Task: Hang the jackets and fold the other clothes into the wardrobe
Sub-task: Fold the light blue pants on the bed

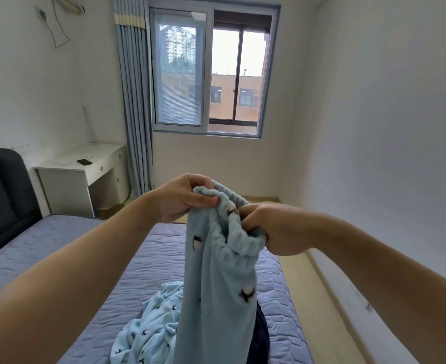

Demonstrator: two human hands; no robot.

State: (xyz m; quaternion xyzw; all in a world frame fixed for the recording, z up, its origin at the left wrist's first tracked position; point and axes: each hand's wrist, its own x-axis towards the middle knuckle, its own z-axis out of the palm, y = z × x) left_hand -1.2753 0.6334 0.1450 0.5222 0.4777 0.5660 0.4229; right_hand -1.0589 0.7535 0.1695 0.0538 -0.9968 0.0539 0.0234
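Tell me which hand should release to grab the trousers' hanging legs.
Probably the right hand: it grips the waistband lower, nearer the hanging cloth; the left hand pinches the higher end.

We see the pale blue pyjama trousers (216, 271) in soft, matt fleece, its nap fuzzy at the gathered waistband. The near mattress (59, 245) wears quilted, matt cloth. The far desk (106, 153) looks smooth and white, the left headboard (4, 185) perhaps padded leatherette, and the curtain (135, 114) pleated cloth.
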